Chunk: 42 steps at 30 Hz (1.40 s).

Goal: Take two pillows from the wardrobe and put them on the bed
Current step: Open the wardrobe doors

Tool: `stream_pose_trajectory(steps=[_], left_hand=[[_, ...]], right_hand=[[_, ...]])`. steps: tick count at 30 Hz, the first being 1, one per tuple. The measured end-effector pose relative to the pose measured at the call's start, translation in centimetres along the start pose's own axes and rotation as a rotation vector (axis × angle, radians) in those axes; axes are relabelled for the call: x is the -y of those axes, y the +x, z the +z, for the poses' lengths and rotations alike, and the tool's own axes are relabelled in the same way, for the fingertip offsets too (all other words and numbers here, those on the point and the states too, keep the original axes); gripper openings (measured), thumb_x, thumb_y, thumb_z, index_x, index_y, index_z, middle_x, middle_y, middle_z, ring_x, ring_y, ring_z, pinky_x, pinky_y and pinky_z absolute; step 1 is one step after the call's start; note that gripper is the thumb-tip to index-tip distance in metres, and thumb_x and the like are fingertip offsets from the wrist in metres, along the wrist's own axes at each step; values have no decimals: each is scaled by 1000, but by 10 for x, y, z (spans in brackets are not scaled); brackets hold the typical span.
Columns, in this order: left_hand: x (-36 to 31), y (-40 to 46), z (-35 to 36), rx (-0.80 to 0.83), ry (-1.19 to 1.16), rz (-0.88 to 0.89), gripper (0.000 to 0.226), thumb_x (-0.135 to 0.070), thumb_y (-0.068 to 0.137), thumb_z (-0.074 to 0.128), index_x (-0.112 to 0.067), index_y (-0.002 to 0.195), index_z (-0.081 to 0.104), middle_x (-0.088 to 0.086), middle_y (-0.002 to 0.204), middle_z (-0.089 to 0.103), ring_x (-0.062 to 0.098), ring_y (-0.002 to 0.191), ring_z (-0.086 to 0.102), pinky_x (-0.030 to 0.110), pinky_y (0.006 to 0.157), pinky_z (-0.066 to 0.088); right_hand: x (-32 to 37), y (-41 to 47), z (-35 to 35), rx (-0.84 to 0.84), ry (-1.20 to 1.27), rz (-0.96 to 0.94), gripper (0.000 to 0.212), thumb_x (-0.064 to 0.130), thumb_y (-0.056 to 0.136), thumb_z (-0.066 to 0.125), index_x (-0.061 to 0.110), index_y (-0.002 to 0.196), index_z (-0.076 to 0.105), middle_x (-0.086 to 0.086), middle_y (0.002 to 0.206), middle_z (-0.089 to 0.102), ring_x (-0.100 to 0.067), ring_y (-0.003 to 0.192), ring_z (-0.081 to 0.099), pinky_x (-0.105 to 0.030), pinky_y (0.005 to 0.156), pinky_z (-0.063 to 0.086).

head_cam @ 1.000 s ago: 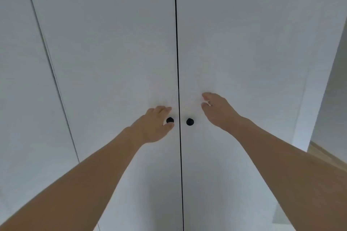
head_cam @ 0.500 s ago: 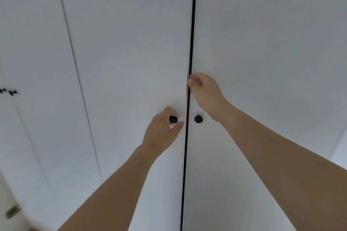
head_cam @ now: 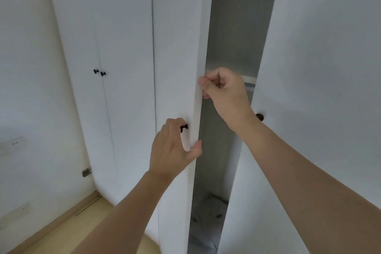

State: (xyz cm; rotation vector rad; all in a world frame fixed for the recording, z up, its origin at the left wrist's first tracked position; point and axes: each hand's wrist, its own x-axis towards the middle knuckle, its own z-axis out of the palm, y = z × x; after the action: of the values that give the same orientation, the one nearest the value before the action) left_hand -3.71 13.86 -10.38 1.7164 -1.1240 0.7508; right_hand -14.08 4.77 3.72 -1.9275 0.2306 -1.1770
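Observation:
The white wardrobe stands partly open, with a dark gap between its two doors. My left hand (head_cam: pixel 173 146) grips the black knob (head_cam: pixel 184 127) of the left door (head_cam: pixel 175 47), thumb on the door's edge. My right hand (head_cam: pixel 224 93) pinches the inner edge of that same left door, higher up. The right door (head_cam: pixel 319 68) with its own black knob (head_cam: pixel 260 117) stands ajar. Low inside the gap lies a pale grey-white pillow (head_cam: pixel 208 216), mostly hidden by the doors. The bed is out of view.
A shelf and hanging rail (head_cam: pixel 249 80) cross the wardrobe's inside behind my right hand. Further left is another pair of shut white doors with black knobs (head_cam: pixel 99 72). White wall at left; light wooden floor (head_cam: pixel 82 227) below.
The doors were shut a second ago. My left hand took the left knob, my right hand caught the door's edge, and both doors have swung open, showing the inside.

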Motion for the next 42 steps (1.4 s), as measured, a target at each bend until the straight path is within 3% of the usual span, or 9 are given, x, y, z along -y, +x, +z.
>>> stream_pose_trajectory(steps=[4,8,12,16,22,28,31,35,42], left_hand=[[32,-19,-33,-195,93,139,56,-33,74,70,-14,118,41,12,107,55,26,94,54,34,68,51],[73,-29,-74,-217,151,215,53,-31,83,69,-11,124,41,19,105,55,28,96,53,36,72,52],[108,-40,-113,-154,160,164,48,-22,92,61,-8,132,40,15,110,55,25,99,55,34,78,53],[142,-44,-143,-149,139,-2,39,-12,97,49,-6,134,39,6,108,57,16,101,55,31,82,50],[201,-21,-171,-244,166,-212,38,-6,96,49,-9,134,45,3,115,58,18,100,57,27,83,49],[243,-8,-172,-304,165,-250,38,-8,98,46,-4,136,48,6,114,61,22,100,59,26,85,48],[248,-7,-170,-324,167,-253,39,-7,97,47,-2,135,49,9,115,61,24,102,59,26,87,49],[233,-9,-160,-402,199,-247,42,-7,97,49,-3,139,44,13,139,44,23,132,41,30,111,34],[150,18,-76,-248,136,-22,48,-8,98,42,9,141,32,24,150,29,37,143,22,56,114,23]], right_hand=[[9,-4,45,77,46,-157,10,22,84,71,23,77,64,3,74,68,-16,70,64,-37,72,57],[12,3,93,210,59,-239,41,47,83,67,41,121,52,22,119,59,3,104,57,-14,82,49],[13,13,152,285,-41,-395,68,56,89,53,35,147,25,14,152,32,1,137,31,-30,111,35],[7,22,210,369,-191,-487,66,53,94,45,36,150,15,7,161,7,1,145,8,-22,111,20],[-19,36,286,380,-516,-614,71,37,96,49,22,153,10,-8,161,0,-26,148,6,-49,117,22],[-41,51,329,325,-668,-644,73,34,96,51,26,153,6,-6,161,-1,-29,148,6,-50,118,12],[-43,55,331,338,-672,-659,72,36,97,49,26,153,5,-6,162,-1,-28,148,4,-48,118,7],[-45,60,298,330,-750,-672,66,36,98,43,22,153,8,-5,162,2,-26,148,8,-47,119,7],[-58,78,139,78,-1091,-462,61,27,98,39,10,151,14,-10,161,8,-28,148,8,-49,119,1]])
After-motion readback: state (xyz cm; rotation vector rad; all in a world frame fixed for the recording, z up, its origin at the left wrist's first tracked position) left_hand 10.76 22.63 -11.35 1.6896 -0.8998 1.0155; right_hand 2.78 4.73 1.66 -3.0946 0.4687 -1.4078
